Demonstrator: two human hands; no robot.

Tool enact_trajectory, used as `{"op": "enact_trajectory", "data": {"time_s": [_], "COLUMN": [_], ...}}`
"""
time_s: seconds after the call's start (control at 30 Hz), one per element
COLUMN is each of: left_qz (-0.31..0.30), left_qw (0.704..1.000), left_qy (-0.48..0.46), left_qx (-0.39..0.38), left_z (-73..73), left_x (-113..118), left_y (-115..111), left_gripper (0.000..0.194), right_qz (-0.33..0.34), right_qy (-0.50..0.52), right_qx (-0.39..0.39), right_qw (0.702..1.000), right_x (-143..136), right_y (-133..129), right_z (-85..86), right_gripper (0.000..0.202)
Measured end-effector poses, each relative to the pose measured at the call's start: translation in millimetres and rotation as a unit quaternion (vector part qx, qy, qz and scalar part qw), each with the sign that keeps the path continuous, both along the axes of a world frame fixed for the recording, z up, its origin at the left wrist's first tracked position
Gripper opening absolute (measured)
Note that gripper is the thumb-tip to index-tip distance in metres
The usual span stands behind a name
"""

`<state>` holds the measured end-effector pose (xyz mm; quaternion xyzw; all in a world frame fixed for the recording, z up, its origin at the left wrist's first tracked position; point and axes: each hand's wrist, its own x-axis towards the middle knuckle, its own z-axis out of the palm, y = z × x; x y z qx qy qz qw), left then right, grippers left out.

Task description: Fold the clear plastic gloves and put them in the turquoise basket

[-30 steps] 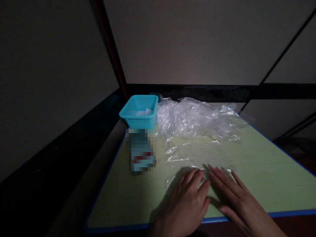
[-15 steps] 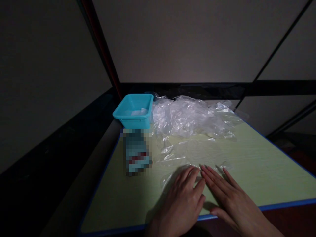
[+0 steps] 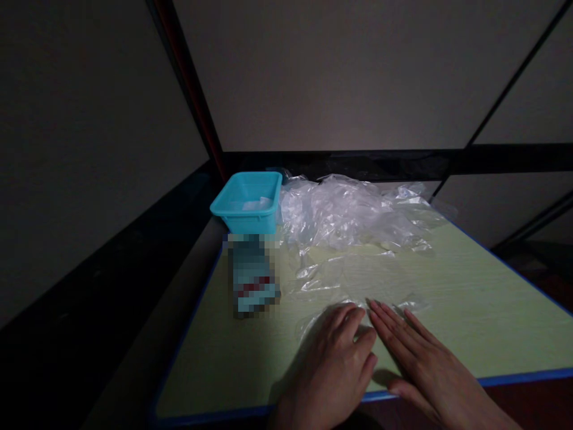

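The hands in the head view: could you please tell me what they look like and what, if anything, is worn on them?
The left hand and the right hand are bare, with slim fingers; no gloves or rings show. Whether sleeves are worn higher up can't be told.

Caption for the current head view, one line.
Left hand and right hand at a clear plastic sheet, crumpled plastic and turquoise basket beyond.

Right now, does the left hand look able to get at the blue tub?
Probably yes, with a stretch: the left hand seems free, the blue tub is open on top, and only low plastic and a blurred item lie nearby.
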<state>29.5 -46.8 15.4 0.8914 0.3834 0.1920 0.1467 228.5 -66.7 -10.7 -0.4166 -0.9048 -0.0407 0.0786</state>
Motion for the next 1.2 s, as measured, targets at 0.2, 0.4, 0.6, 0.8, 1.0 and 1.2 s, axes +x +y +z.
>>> {"op": "enact_trajectory", "data": {"time_s": [0.2,0.4,0.6,0.8,1.0,1.2], "left_qz": [0.0,-0.002,-0.009,-0.009,-0.006,-0.006], "left_qw": [1.0,1.0,0.999,0.998,0.998,0.998], "left_qy": [0.002,0.008,0.016,0.023,0.018,0.013], "left_qx": [0.002,0.007,0.026,0.053,0.065,0.067], "left_z": [-1.5,-1.6,-3.3,-5.4,-8.0,-9.1], "left_x": [-1,-1,0,0,0,0], "left_y": [-1,-2,-1,-1,-1,-1], "left_gripper": [0.025,0.028,0.028,0.026,0.026,0.027], "right_qz": [0.003,-0.002,0.01,-0.029,-0.098,-0.141], "right_qy": [-0.013,-0.026,-0.026,-0.002,-0.007,-0.017], "right_qx": [0.003,0.003,-0.001,-0.002,0.013,0.01], "right_qw": [1.0,1.0,1.0,1.0,0.995,0.99], "right_x": [0,0,4,19,51,73], "right_y": [0,0,-1,-4,-8,-10], "right_z": [-0.4,0.2,-3.0,1.9,-2.9,-10.4], "right_gripper": [0.083,0.081,0.086,0.079,0.075,0.07]}}
